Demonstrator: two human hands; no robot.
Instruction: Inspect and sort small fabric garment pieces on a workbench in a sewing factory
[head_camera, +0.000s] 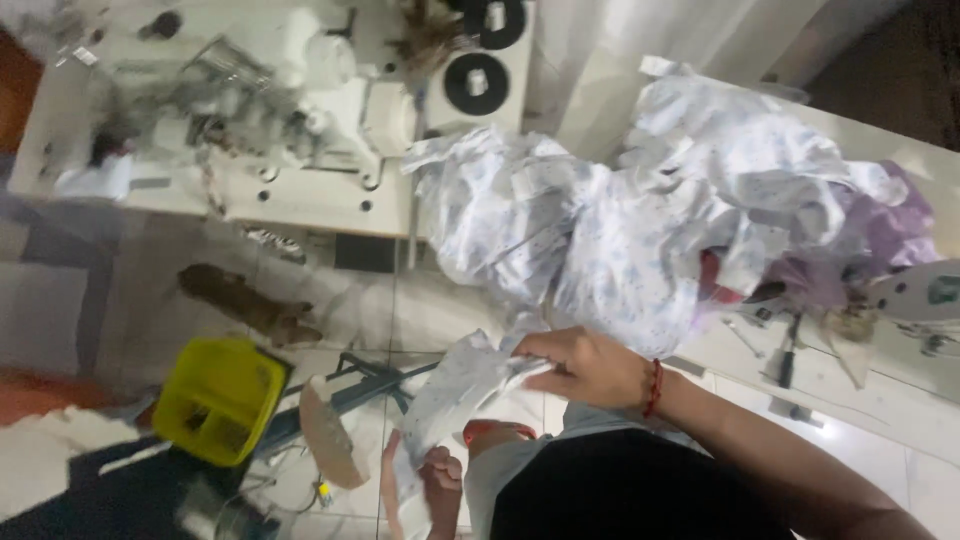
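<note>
A: Gripping near the bottom edge, the left hand (442, 478) has its fingers curled shut on the low end of a white printed cloth piece (455, 390). Position?

B: Just above and to the right, the right hand (585, 365) pinches the same piece at its upper end, fingers closed together on the fabric; a red cord bracelet (653, 388) sits on the wrist. The piece hangs stretched between both hands, over the tiled floor.

A: Around them, near side?

B: Left of the hands, a yellow plastic basket (218, 398) on the floor, with a dark metal frame (350, 385) beside it. A brown sandal-like shape (250, 300) lies further out; blurred, hard to tell.

A: Middle distance?

B: A big heap of white printed fabric (620, 230) spills over the table edge (840, 390), touching the held piece's upper end. Purple cloth (890, 235) at the right of the heap. Small tools (785, 350) lie on the table, right.

A: Far?

B: White sewing machine (330, 110) on its stand, far left; two black discs (477, 80) behind it.
</note>
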